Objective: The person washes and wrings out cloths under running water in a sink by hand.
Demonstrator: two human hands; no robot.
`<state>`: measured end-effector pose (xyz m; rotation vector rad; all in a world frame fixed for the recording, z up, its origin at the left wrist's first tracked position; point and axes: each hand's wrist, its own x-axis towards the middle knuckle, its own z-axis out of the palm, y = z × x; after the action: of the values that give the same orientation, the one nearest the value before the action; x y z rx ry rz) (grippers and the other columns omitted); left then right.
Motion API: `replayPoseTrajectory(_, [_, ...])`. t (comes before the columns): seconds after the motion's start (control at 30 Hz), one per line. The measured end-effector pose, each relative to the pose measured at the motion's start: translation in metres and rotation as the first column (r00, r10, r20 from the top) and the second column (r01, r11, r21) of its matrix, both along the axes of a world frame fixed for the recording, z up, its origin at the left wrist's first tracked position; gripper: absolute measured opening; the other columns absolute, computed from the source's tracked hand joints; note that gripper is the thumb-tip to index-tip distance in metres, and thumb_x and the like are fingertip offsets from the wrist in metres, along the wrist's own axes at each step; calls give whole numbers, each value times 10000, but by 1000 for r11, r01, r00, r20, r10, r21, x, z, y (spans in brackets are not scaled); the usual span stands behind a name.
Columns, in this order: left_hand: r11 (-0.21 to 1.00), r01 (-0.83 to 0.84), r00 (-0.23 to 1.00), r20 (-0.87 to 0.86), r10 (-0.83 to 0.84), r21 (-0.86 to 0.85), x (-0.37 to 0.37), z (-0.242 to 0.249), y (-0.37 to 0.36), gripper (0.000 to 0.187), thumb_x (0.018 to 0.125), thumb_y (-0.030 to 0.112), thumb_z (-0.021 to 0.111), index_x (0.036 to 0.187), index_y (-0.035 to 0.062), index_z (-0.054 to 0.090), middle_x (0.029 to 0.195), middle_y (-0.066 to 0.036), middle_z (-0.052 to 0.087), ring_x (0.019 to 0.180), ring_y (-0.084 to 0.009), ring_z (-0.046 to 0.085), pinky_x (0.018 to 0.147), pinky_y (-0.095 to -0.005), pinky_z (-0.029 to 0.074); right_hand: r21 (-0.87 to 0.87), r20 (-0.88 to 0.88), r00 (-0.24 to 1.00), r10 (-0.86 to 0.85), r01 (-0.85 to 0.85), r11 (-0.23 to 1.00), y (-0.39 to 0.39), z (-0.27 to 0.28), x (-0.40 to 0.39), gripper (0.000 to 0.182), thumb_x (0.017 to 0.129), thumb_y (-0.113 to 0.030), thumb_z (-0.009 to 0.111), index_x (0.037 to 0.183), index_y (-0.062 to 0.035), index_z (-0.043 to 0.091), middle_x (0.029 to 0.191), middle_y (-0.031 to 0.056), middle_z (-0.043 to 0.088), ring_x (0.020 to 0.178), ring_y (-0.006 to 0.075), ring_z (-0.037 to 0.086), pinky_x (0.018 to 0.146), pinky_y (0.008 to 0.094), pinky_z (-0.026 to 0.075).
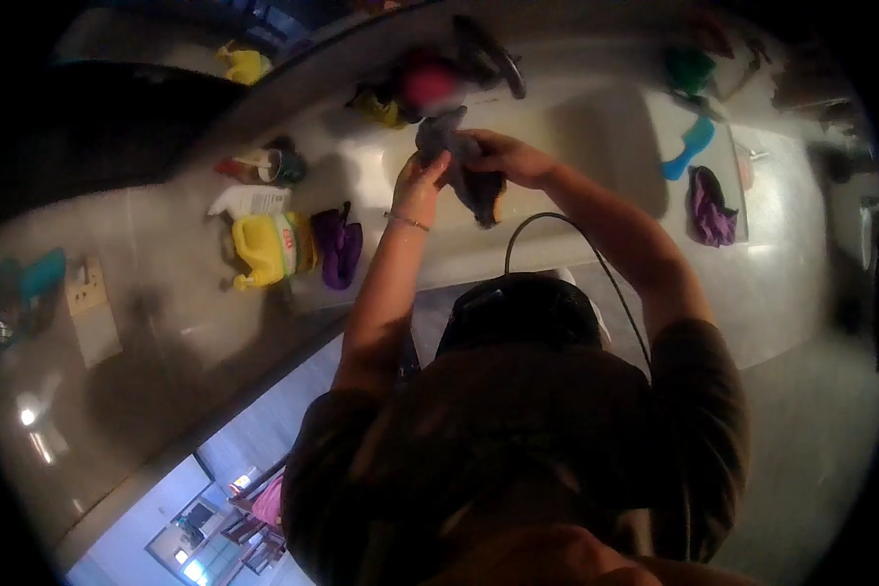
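Over the pale sink basin (596,117), a dark grey piece of cloth (482,193) with an orange edge is bunched between my hands. My left hand (422,180) grips it from the left, thumb pressed on the fabric. From the other side my right hand (510,158) has its fingers closed around the cloth's upper part. One end sticks up above the hands and the other hangs below them. Folds hide its full shape. On the basin's left rim lies a purple cloth (338,249), close to my left forearm.
A yellow jug (262,251), a white bottle (254,202) and a cup (285,166) stand left of the basin. Behind my hands is a blurred red item (432,80). At right are a blue-handled object (691,148) and another purple cloth (713,208).
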<state>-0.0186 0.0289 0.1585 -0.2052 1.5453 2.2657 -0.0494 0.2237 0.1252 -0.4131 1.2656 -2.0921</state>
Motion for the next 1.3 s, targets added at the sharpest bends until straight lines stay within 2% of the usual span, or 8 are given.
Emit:
replayPoseTrajectory(0.17, [975,-140,989,-21,146,175,0,13,-6,398,899,235,590,1198,-14,507,1177,-88,571,1080,-210,542,943,-345,414,220,163,987,19,-55,974,20,36,4,458,905,-170,551,1330,-44,434,1132,122,584,900,209,593,778,337,509])
replayPoseTrajectory(0.27, [969,-167,977,-103,188,183,0,8,-13,383,905,238,581,1185,-14,513,1171,-96,572,1081,-207,542,934,-338,417,-111,247,966,75,-48,993,24,-3,-11,447,948,-246,467,1325,-9,428,1084,120,606,805,204,601,677,352,520])
replayPoseTrajectory(0.47, [957,-272,944,-162,286,100,1,-2,-8,292,873,161,625,1083,2,499,994,-67,543,864,-148,543,768,-279,445,-70,275,957,93,-76,995,16,20,-2,544,898,-207,588,1331,44,375,1258,153,511,1131,256,518,976,359,418])
replayPoseTrajectory(0.53, [654,-526,850,-361,384,-544,1,-22,-9,441,831,204,681,1125,32,401,1026,-77,473,864,-152,522,743,-301,447,-134,274,959,77,-41,990,9,22,-3,626,845,-182,668,1345,33,358,1288,145,489,1178,232,478,1019,339,365])
replayPoseTrajectory(0.77, [667,-322,894,-448,-21,-672,20,1,28,446,796,205,707,1102,-7,461,977,-139,615,877,-248,615,749,-344,495,-47,378,926,16,2,999,-1,39,4,536,837,-215,678,1283,-24,451,1166,115,535,1041,172,525,904,298,432])
replayPoseTrajectory(0.93, [588,-308,893,-441,-92,-748,17,-9,10,277,842,218,637,999,-3,578,872,-104,637,818,-245,636,737,-351,501,184,-68,987,-145,155,971,-4,31,7,343,892,-236,575,1171,-44,525,1024,61,591,881,146,561,794,239,469])
replayPoseTrajectory(1.0, [891,-266,962,-161,220,-369,17,0,8,235,836,172,618,977,-14,590,879,-72,628,773,-254,628,725,-356,510,122,32,987,-160,155,980,0,16,2,320,895,-242,564,1142,-40,535,1033,62,590,888,148,560,799,246,470])
replayPoseTrajectory(1.3, [859,-504,861,132,490,97,8,41,-53,440,916,391,419,1200,62,489,1258,-105,503,1188,-286,449,1026,-457,328,-203,406,883,-236,339,919,59,-28,8,277,906,-263,485,1063,-41,536,1079,86,571,1018,222,530,935,354,399])
